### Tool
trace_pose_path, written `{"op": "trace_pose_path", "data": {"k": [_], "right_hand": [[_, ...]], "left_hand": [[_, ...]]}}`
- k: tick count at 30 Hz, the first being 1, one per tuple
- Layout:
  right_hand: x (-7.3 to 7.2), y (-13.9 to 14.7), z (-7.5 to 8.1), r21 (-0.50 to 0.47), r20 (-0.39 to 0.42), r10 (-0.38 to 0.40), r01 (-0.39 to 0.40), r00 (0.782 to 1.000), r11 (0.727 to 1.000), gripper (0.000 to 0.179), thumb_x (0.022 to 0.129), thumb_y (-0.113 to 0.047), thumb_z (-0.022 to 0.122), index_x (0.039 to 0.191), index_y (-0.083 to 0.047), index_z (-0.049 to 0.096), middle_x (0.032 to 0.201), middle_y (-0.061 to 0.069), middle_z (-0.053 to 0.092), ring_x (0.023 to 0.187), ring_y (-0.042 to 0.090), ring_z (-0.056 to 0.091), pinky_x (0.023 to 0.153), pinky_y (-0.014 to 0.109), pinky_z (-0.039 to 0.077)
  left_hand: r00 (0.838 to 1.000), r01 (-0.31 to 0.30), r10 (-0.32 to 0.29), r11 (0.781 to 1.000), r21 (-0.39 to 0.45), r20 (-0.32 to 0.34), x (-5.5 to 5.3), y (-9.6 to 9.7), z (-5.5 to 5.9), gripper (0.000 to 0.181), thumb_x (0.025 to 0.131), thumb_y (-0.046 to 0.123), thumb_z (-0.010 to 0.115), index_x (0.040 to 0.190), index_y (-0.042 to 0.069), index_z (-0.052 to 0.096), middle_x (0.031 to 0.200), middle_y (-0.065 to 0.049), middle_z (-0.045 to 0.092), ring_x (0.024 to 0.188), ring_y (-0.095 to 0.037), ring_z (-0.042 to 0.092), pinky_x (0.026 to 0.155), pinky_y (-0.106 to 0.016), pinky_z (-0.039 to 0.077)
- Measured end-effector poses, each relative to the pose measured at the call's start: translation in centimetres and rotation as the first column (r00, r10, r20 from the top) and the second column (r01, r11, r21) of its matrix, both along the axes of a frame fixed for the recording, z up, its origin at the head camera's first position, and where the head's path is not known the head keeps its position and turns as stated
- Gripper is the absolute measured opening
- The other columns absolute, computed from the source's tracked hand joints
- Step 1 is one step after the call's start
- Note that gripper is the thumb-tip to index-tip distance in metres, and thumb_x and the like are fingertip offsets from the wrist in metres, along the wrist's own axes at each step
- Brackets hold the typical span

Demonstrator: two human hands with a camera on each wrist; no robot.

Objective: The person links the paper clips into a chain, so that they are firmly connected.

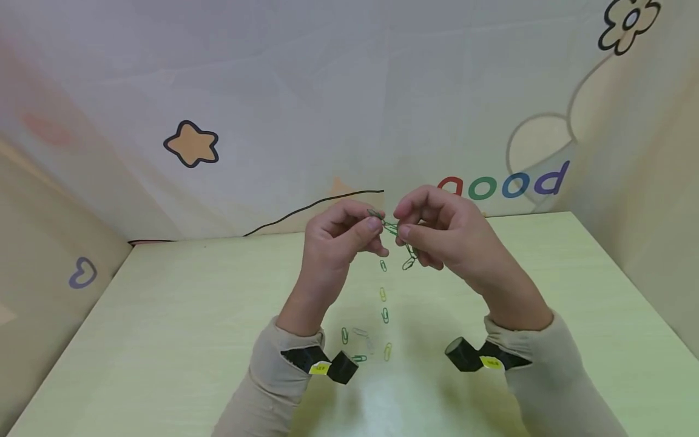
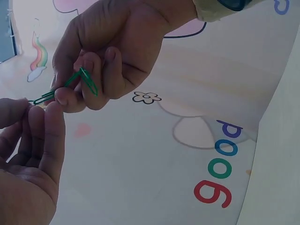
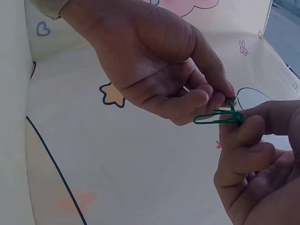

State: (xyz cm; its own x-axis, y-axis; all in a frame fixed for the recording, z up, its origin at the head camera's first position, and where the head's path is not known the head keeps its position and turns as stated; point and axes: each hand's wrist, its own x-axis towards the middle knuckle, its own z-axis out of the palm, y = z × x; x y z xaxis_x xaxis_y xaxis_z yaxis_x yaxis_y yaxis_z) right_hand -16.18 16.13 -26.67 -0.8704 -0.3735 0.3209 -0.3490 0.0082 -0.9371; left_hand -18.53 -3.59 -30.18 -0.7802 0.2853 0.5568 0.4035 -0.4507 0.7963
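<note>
My left hand [image 1: 344, 240] pinches a green paper clip [image 1: 375, 213] between thumb and fingers, its tip against the right hand's. Beside it, my right hand [image 1: 445, 227] pinches linked green paper clips [image 1: 408, 263], some of which dangle below its fingers. A green clip [image 2: 44, 97] spans the gap between the two hands in the left wrist view, and another clip [image 2: 88, 82] hangs by the right hand's fingers. In the right wrist view a green clip [image 3: 215, 117] sticks out from the right hand's fingertips, right under the left fingertips. Both hands are raised above the table.
On the pale table [image 1: 191, 315] a column of loose clips runs toward me, among them a green clip [image 1: 385, 315] and a yellow clip [image 1: 388, 351]. Left of it lie green clips [image 1: 344, 335] and whitish clips [image 1: 360, 332]. A printed cloth [image 1: 284, 109] stands behind.
</note>
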Motion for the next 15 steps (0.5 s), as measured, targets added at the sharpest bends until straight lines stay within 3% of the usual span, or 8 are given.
{"op": "trace_pose_path", "data": {"k": [5, 8, 11, 15], "right_hand": [[-0.15, 0.54, 0.2, 0.069, -0.003, 0.018, -0.018, 1.0, 0.997, 0.012, 0.095, 0.002, 0.061, 0.105, -0.003, 0.06, 0.085, 0.018, 0.062, 0.053, 0.022, 0.046, 0.045, 0.025, 0.039], [-0.12, 0.75, 0.38, 0.155, -0.001, 0.01, -0.01, 1.0, 0.988, 0.01, 0.096, -0.002, 0.061, 0.106, -0.002, 0.061, 0.09, 0.018, 0.062, 0.054, 0.025, 0.05, 0.047, 0.027, 0.042], [-0.14, 0.77, 0.38, 0.216, -0.002, -0.017, 0.017, 1.0, 0.976, 0.014, 0.098, -0.009, 0.062, 0.111, -0.003, 0.065, 0.083, 0.015, 0.061, 0.055, 0.028, 0.053, 0.046, 0.028, 0.039], [-0.55, 0.47, -0.04, 0.188, -0.01, 0.011, -0.009, 1.0, 0.982, 0.021, 0.101, -0.012, 0.059, 0.116, -0.001, 0.068, 0.078, 0.015, 0.061, 0.057, 0.03, 0.059, 0.045, 0.029, 0.039]], "left_hand": [[0.999, -0.029, 0.028, 0.998, -0.048, -0.016, -0.04, -0.18, 0.2, 0.014, 0.093, 0.002, 0.059, 0.097, 0.013, 0.068, 0.084, -0.003, 0.061, 0.068, -0.015, 0.059, 0.065, -0.033, 0.059], [0.999, -0.038, 0.036, 0.996, -0.082, -0.034, -0.09, -0.3, 0.27, 0.007, 0.093, 0.003, 0.059, 0.097, 0.001, 0.065, 0.086, -0.003, 0.059, 0.069, -0.016, 0.056, 0.064, -0.032, 0.058], [0.998, -0.054, 0.048, 0.99, -0.131, -0.05, -0.16, -0.28, 0.21, 0.015, 0.093, 0.003, 0.061, 0.1, -0.01, 0.062, 0.088, -0.004, 0.061, 0.072, -0.018, 0.056, 0.062, -0.031, 0.057], [0.997, -0.058, 0.048, 0.981, -0.184, -0.061, -0.29, -0.18, 0.0, 0.015, 0.094, 0.001, 0.063, 0.101, -0.013, 0.063, 0.091, -0.002, 0.065, 0.077, -0.019, 0.057, 0.062, -0.031, 0.056]]}}
